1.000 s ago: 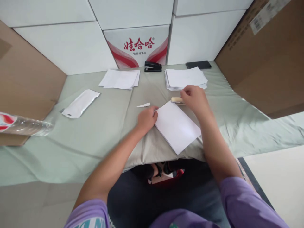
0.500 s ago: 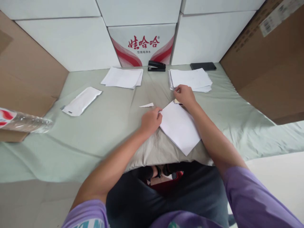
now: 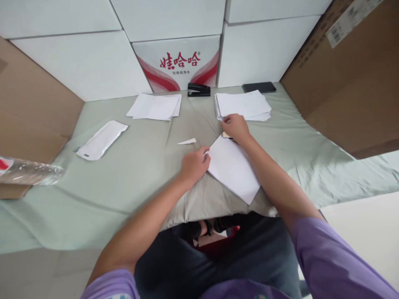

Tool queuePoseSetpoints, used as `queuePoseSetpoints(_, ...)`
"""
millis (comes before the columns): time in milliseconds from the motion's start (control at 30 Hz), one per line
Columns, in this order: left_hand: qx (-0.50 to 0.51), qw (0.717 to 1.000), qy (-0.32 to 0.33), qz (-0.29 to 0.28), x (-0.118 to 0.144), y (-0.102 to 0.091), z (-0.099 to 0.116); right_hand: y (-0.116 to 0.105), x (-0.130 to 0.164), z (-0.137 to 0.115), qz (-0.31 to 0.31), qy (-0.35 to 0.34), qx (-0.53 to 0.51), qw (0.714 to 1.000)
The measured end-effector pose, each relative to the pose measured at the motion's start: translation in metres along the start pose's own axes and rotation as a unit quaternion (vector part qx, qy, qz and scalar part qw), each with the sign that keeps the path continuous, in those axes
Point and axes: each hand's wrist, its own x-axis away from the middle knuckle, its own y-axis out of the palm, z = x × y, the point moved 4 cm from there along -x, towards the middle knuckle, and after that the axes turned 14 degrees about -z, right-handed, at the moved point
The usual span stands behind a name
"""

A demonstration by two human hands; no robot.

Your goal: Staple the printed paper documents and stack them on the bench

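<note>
At the far left, one left carton (image 3: pixel 37 95) is noted, with one bottle (image 3: pixel 31 171), partly out of view, beside it. One packet (image 3: pixel 101 140) is found lying on the cloth (image 3: pixel 134 166); beyond it one left stack (image 3: pixel 154 106) of paper is recorded, its leaves not countable. One scrap (image 3: pixel 187 141) is located just beyond the left hand (image 3: pixel 195 165), by whose thumb and finger the left corner of one sheet (image 3: pixel 233 166) is pinched. The sheet is laid near the cloth's front edge; whether it is layered cannot be told. One stapler (image 3: pixel 198 90) is placed at the back. One beige tool (image 3: pixel 226 135) is partly covered by the right hand (image 3: pixel 238 128), whose fingertips are set close together; whether anything is held cannot be told. Beyond them one right stack (image 3: pixel 243 104), one phone (image 3: pixel 259 87) and one right carton (image 3: pixel 349 91) are noted
</note>
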Motion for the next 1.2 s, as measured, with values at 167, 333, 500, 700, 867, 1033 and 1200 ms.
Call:
queuePoseSetpoints(167, -0.001, 1.0, -0.004, -0.003, 0.001, 0.001, 0.001, -0.001, -0.002, 0.0, 0.0, -0.002, -0.014, 1.0)
queuePoseSetpoints(333, -0.001, 1.0, 0.005, 0.0, 0.001, 0.001, 0.001, -0.001, -0.005, 0.001, -0.003, -0.023, -0.018, 1.0)
queuePoseSetpoints(500, -0.001, 1.0, 0.006, -0.012, 0.001, 0.001, 0.0, 0.001, -0.007, 0.0, -0.027, -0.051, -0.016, 0.998)
queuePoseSetpoints(700, 0.0, 1.0, 0.014, -0.018, 0.001, 0.001, 0.0, 0.001, -0.012, -0.002, -0.047, -0.081, -0.01, 0.996)
queuePoseSetpoints(867, -0.002, 1.0, 0.011, -0.025, 0.0, 0.001, 0.0, -0.002, -0.01, -0.006, -0.052, -0.095, -0.006, 0.994)
queuePoseSetpoints(1033, -0.007, 0.999, 0.017, -0.036, 0.0, 0.0, 0.0, -0.005, -0.007, -0.008, -0.064, -0.1, -0.007, 0.993)
queuePoseSetpoints(1200, -0.012, 0.999, 0.024, -0.042, 0.001, -0.001, 0.0, -0.005, -0.009, -0.008, -0.073, -0.118, 0.007, 0.99)
